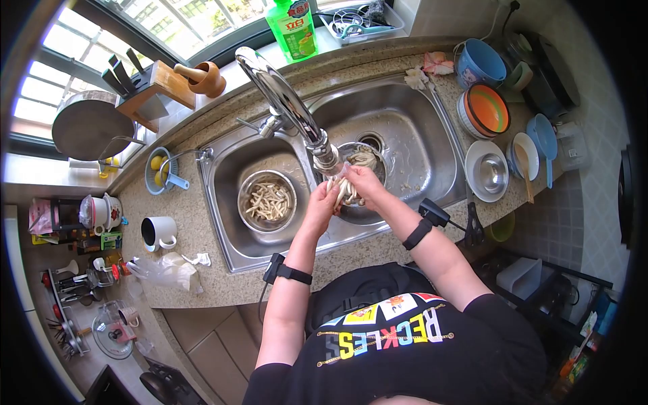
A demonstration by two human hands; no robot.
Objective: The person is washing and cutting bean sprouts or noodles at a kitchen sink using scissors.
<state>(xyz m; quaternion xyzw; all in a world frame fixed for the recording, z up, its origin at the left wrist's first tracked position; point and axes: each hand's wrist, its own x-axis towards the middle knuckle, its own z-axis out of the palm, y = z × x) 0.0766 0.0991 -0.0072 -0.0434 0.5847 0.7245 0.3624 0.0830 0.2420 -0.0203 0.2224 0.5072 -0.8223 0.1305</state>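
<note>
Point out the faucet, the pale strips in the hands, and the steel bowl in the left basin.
Faucet (283,98): head view, middle of its curved neck.
Strips (344,192): head view, the bundle's visible middle.
Bowl (241,202): head view, left rim.

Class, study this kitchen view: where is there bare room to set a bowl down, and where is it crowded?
Free: counter between white mug and left basin; right basin floor beyond the pale strips that left hand and right hand grip. Crowded: stacked bowls right of the sink; plastic bags beside the mug.
</note>
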